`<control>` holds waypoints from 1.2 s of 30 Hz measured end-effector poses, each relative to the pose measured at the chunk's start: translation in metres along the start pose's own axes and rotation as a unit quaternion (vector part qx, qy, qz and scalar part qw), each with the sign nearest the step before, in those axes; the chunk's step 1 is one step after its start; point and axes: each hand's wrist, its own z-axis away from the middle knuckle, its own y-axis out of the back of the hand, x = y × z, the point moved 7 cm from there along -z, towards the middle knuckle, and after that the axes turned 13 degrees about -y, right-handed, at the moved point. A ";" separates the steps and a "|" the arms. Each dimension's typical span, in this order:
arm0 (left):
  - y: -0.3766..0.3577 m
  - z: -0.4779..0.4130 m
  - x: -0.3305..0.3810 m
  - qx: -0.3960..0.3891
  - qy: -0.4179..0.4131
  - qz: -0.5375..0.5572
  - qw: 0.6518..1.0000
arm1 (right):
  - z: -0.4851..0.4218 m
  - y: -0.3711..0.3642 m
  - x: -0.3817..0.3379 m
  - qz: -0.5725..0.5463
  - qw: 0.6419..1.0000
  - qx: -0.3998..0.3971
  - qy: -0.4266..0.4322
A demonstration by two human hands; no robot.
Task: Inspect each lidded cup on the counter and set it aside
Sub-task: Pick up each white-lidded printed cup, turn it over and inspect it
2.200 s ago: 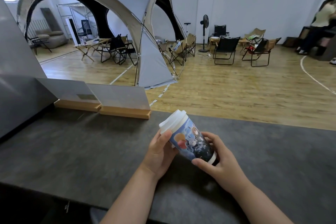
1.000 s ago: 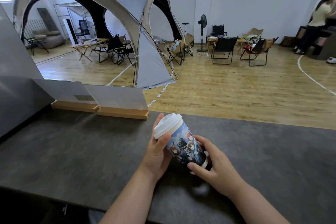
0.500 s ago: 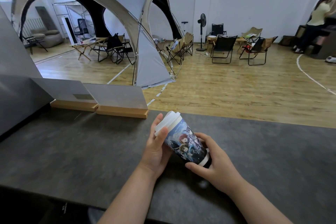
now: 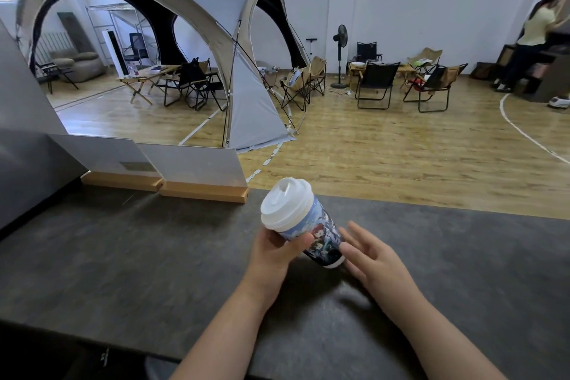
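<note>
A paper cup (image 4: pixel 320 237) with cartoon print and a white lid (image 4: pixel 285 203) hangs tilted above the dark counter (image 4: pixel 123 256), lid turned toward me and to the left. My left hand (image 4: pixel 274 251) grips the cup just under the lid, thumb across its front. My right hand (image 4: pixel 370 256) sits beside the cup's base with its fingers straight and spread, at most brushing the base. No other cup is in view.
Two white sign boards in wooden bases (image 4: pixel 203 191) stand at the counter's far left edge. A grey slanted panel (image 4: pixel 21 133) borders the left. Beyond the counter lie a wooden floor, a grey dome tent (image 4: pixel 246 86) and folding chairs (image 4: pixel 374 83).
My right hand has let go of the cup's base and opened. The left hand has turned the cup so the lid faces more toward me.
</note>
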 end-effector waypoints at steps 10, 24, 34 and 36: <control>-0.029 -0.011 0.000 -0.019 -0.045 -0.051 0.998 | 0.001 0.005 0.006 -0.285 0.936 -0.189 -0.080; -0.055 -0.012 0.004 -0.076 0.012 -0.066 0.995 | 0.021 0.018 0.002 -0.202 0.943 -0.214 -0.153; -0.103 0.014 -0.014 -0.047 0.023 -0.047 0.997 | 0.059 0.088 -0.019 0.167 0.984 -0.013 0.060; -0.118 0.024 -0.019 -0.058 0.030 -0.052 0.997 | 0.067 0.093 -0.017 0.155 0.984 -0.034 0.075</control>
